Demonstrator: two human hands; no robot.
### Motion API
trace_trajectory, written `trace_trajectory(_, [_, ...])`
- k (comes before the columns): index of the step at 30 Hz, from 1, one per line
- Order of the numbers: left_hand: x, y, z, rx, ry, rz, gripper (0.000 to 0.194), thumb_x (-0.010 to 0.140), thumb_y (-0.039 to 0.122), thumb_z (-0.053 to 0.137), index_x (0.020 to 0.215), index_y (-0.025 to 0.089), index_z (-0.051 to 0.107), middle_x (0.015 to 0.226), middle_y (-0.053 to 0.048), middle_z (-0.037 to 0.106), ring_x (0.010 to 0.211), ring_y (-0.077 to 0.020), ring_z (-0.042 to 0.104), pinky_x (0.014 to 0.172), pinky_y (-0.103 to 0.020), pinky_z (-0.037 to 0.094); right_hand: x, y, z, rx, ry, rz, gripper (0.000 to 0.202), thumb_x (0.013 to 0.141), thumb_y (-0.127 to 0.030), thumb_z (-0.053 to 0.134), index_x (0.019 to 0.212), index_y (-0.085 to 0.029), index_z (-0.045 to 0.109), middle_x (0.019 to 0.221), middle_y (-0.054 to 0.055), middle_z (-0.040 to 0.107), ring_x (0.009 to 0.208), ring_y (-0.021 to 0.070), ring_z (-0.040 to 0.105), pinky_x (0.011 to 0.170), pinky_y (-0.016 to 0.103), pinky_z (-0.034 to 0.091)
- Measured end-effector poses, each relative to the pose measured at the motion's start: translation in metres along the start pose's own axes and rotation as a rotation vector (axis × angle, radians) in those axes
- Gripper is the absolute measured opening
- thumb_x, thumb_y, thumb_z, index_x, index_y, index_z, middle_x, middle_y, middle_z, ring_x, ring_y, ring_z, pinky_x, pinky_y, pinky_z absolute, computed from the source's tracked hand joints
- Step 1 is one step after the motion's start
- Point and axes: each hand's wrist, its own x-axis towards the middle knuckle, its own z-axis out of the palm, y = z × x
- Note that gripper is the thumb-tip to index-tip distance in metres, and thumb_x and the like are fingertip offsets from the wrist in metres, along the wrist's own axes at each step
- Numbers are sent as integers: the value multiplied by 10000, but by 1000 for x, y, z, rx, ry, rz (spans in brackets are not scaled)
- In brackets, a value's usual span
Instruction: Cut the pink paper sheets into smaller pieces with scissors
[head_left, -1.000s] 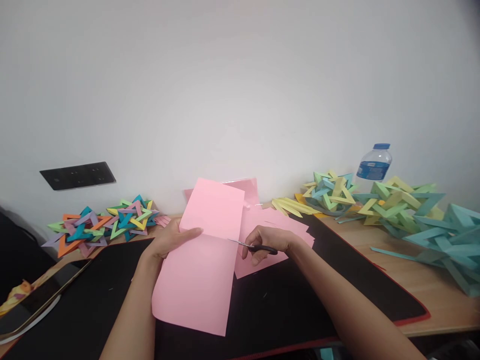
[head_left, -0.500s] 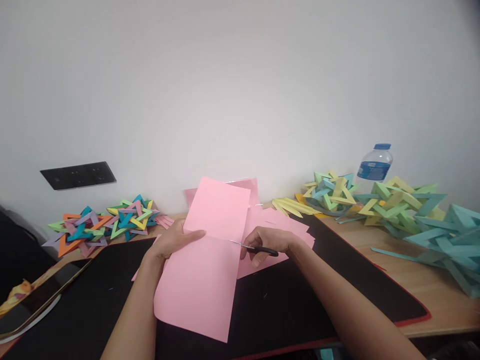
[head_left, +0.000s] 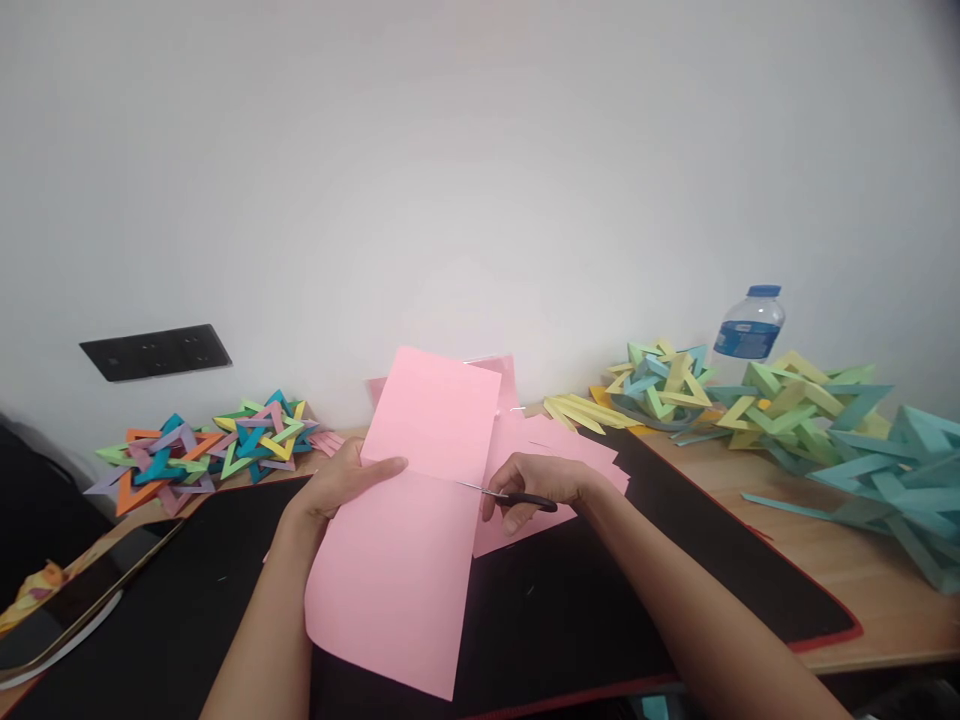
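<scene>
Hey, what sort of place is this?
Probably a papercraft workspace, at home or in a small studio: the left hand holds a pink sheet, the right hand holds scissors, and star-shaped paper models sit along the wall.

Single head-worn view, facing forward and down, hands (head_left: 339,483) near, wall (head_left: 480,180) beyond.

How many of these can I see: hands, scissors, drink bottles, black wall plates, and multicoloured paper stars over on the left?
Hands, left hand and right hand: 2
Scissors: 1
Drink bottle: 1
Black wall plate: 1
Multicoloured paper stars on the left: 2
Total: 7
</scene>
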Motion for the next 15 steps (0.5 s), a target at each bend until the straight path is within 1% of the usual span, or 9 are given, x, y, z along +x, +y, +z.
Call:
trace_trajectory(7, [-1,2,1,-19,-10,-20,447,702,420,688,1028,124,612,984,-134,697,818,-293,669,629,-353,541,0,2,0,-12,-8,-2,476,580,-476,754,945,-177,691,553,-45,482,543,77,399,512,205,281])
trace_trajectory(15, [0,1,1,27,9,-23,436,691,430,689,998,125,626,941,-126,707,791,-289,671,592,-334,532,2,4,0,-9,5,0,477,574,-476,757,934,-170,692,546,-43,490,532,73,392,503,204,276])
